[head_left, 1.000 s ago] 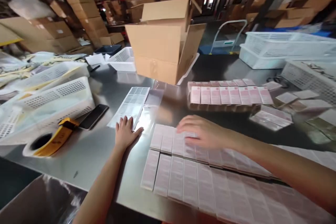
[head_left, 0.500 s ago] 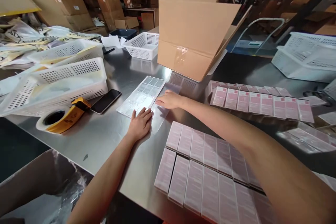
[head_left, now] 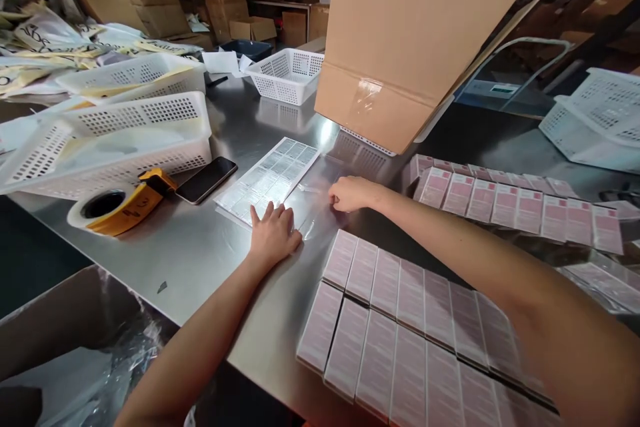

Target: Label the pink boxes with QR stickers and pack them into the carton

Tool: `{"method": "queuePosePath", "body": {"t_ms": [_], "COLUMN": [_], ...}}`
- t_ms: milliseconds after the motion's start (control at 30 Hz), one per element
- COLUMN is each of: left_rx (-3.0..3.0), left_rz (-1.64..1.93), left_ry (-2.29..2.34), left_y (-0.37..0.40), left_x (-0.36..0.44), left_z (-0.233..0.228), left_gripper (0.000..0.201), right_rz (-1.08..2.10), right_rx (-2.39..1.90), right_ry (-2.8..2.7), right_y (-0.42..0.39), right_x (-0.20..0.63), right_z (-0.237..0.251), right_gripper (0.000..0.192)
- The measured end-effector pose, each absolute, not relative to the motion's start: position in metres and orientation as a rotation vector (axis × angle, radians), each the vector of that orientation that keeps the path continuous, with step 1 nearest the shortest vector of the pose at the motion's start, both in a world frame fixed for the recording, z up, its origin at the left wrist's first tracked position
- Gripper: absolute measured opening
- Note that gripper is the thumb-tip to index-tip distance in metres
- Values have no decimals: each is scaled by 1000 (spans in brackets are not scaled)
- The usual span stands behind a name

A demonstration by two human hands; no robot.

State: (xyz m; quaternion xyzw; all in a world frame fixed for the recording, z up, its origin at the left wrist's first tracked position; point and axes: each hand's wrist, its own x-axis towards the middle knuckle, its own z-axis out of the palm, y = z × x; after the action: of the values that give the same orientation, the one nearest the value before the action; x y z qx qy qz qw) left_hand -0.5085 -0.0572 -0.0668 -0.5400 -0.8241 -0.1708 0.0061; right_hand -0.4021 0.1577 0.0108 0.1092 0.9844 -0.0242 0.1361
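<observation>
A sheet of printed labels (head_left: 273, 173) lies flat on the metal table. My left hand (head_left: 273, 233) rests open at its near right corner, fingers spread and fingertips on or close to the edge. Beside the sheet lies clear plastic film (head_left: 313, 203), hard to make out against the shiny table. My right hand (head_left: 353, 193) has its fingers pinched together at the film's right edge. Just below my right hand stand rows of pink and white boxes (head_left: 385, 327).
A large open carton (head_left: 400, 60) stands beyond the hands. To the left are a phone (head_left: 207, 180), a tape dispenser (head_left: 130, 207) and a white basket (head_left: 185, 120). More pink boxes (head_left: 505, 200) line the right side.
My right hand has moved right, away from the label sheet, and its fingers have closed on the clear film. My left hand stays near the sheet's corner. The view has shifted slightly.
</observation>
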Motion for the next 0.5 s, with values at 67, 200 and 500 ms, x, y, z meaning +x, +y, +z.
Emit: {"method": "queuePosePath", "body": {"t_ms": [67,200,500], "left_rx": [-1669,-1603,-1576], "left_rz": [-581,-711,-934], "left_ry": [-2587,-2582,-2443], "left_y": [-57,-56,-65], "left_x": [-509,-514,-521], "left_z": [-68,-72,-74], "left_gripper": [28,40,45], "right_rz": [-88,-143,184], "right_rx": [235,43,-304], "right_ry": [2885,2984,3136], "right_y": [154,139,115], "right_x": [-395,-399,-474], "right_z": [4,-15,-37], "right_gripper": [32,55,27]}}
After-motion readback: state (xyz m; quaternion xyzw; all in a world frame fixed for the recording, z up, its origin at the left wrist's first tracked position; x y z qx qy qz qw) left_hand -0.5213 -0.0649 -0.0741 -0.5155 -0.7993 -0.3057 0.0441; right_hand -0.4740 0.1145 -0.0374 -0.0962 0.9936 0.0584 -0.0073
